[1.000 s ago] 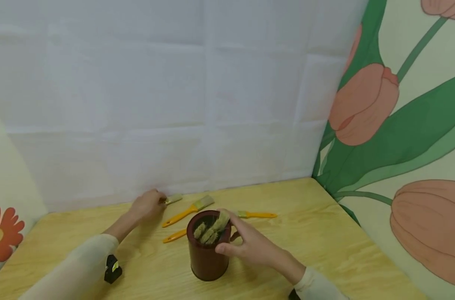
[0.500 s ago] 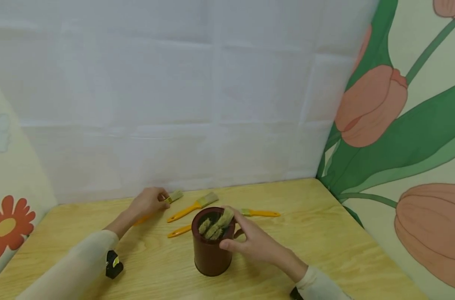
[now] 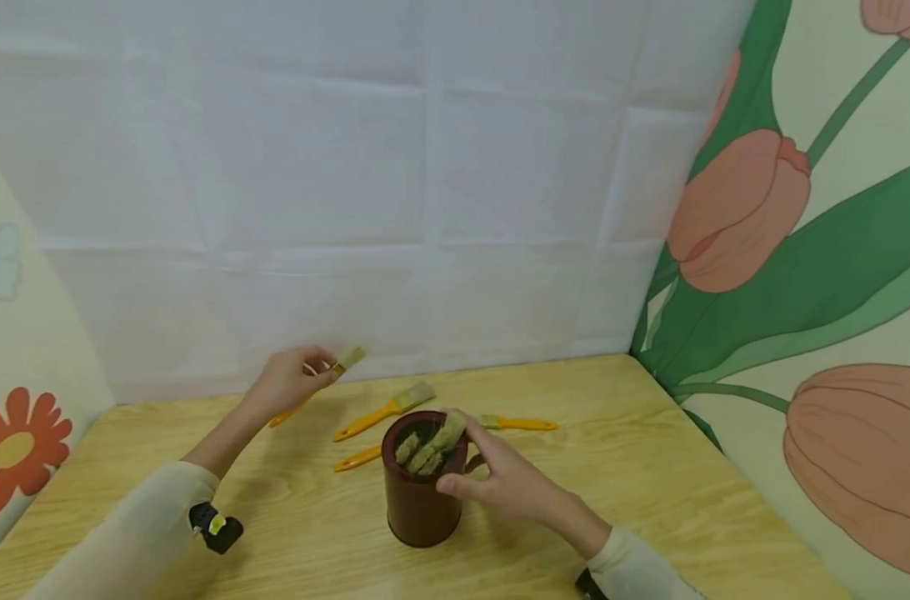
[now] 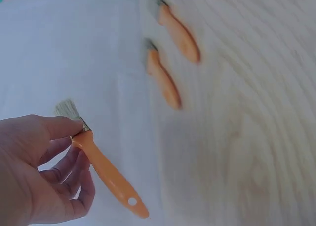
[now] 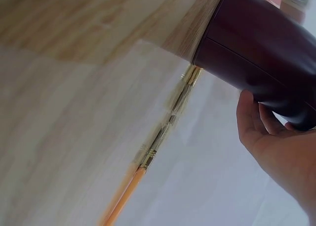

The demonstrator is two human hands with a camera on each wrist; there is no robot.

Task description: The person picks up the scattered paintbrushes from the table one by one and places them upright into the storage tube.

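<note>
My left hand [image 3: 293, 382] pinches a small paintbrush [image 4: 109, 172] near its metal band, raised above the table's back edge. Its pale bristles point up and to the right in the head view, and its orange handle slants down to the left. A dark red-brown mug [image 3: 423, 508] stands upright, with several brush heads [image 3: 428, 454] showing bristles-up inside its rim. My right hand [image 3: 507, 483] holds the mug at its upper right side, thumb in front and fingers behind. In the right wrist view the same mug [image 5: 261, 48] appears tilted beside the fingers.
Behind the mug, one paintbrush [image 3: 383, 412] lies slanted on the wooden table [image 3: 290, 533]. Another brush's orange handle [image 3: 357, 458] sticks out from behind the mug. A third brush [image 3: 522, 424] lies to the right. White cloth [image 3: 312, 208] hangs along the back edge.
My left hand has lifted the paintbrush off the table at the back. The right hand has stayed at the mug. The head view has shifted slightly.
</note>
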